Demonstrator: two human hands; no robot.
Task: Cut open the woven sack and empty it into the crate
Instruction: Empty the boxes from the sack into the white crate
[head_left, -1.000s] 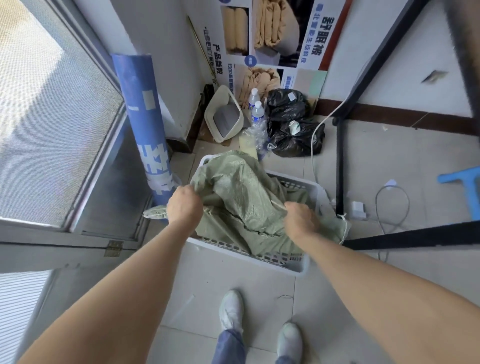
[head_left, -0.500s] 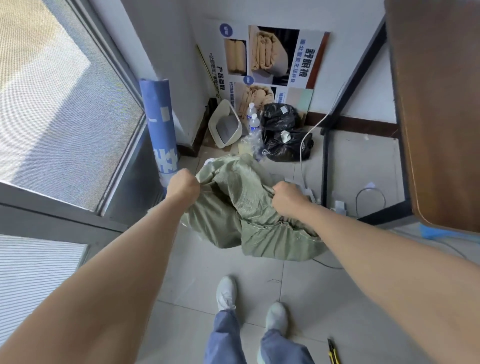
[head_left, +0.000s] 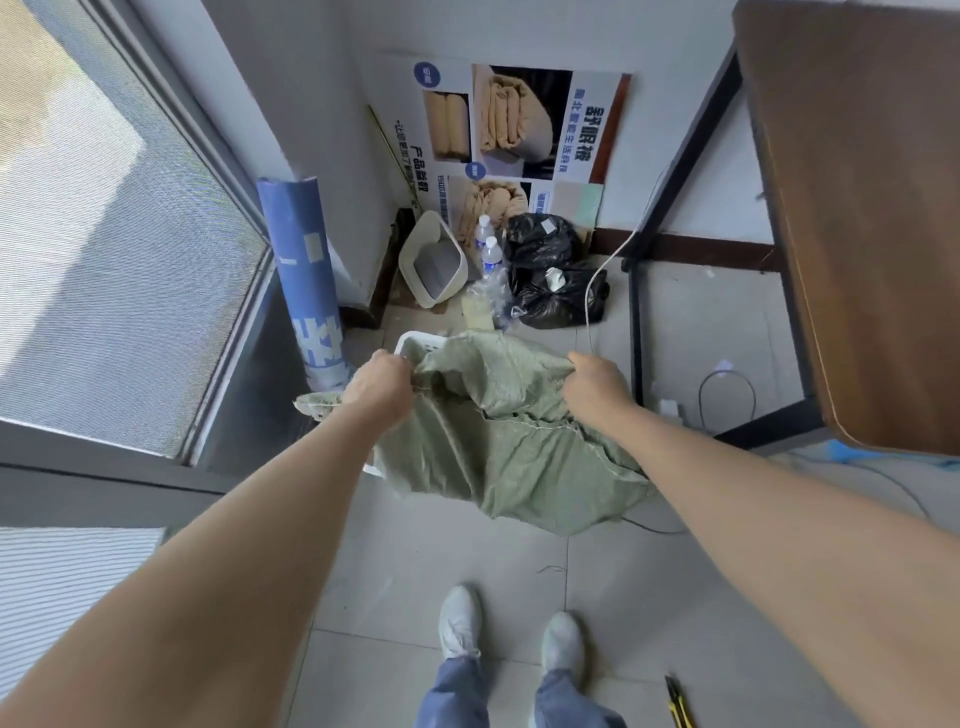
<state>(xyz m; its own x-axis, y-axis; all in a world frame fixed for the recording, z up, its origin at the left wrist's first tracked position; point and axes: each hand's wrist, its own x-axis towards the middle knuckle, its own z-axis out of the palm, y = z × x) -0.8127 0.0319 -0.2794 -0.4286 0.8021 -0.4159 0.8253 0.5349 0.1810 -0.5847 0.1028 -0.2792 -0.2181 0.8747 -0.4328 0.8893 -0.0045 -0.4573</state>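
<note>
Head camera looked down at two bare arms reaching out over the floor (head_left: 441, 551). The left hand (head_left: 382, 387) had its fingers curled tight round a bunch of the woven sack (head_left: 509, 447), and the right hand (head_left: 595, 387) gripped another bunch of the same green cloth — both were closed on it, held apart at about the same height. The sack hung slack between and below them, right over the white crate (head_left: 410, 342), which stood near the far corner of the floor, just beside a tall blue roll (head_left: 306, 280). The sack hid nearly all of the crate; only the far left corner of its rim showed. A yellow and black knife (head_left: 678, 709) lay on the floor to the right of the person's shoes (head_left: 460, 621), well apart from both hands, so the cutting looked done and the step in hand was most likely the emptying. What was inside the sack could not be seen, and I could not tell which end was open. The next move would likely need both hands to lift the sack higher and give it a shake — with the open end kept over the crate and inside its rim, so nothing lands on the floor. The grip would need to be firm.
</note>
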